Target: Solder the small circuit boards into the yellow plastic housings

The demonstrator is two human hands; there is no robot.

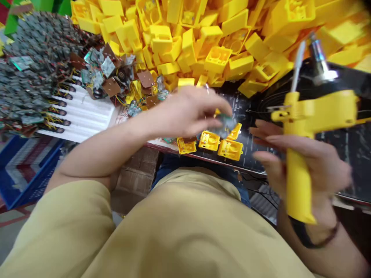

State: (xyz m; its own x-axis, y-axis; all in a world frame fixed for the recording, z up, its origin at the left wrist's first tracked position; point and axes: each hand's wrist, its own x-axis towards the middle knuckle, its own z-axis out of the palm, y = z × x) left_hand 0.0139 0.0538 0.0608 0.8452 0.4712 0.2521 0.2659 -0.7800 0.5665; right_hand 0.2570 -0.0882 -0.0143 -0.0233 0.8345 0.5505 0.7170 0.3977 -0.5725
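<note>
My left hand (191, 112) is closed with its fingertips on a small grey-green circuit board (227, 124), blurred by motion. The board is just above several open yellow plastic housings (230, 150) at the table's near edge. On the right, a yellow soldering gun (300, 173) lies along the palm of my right hand (321, 162), its metal tip pointing up and away from me. The index finger and thumb of that hand stretch out to the left. The handle covers part of its grip.
A large heap of yellow housings (188, 42) fills the back. Wired circuit boards (37, 58) are piled at left beside a white ridged tray (92, 112). Below stands a blue crate (37, 177). A shiny metal holder (320, 58) is behind the soldering gun on the black tabletop (249, 154).
</note>
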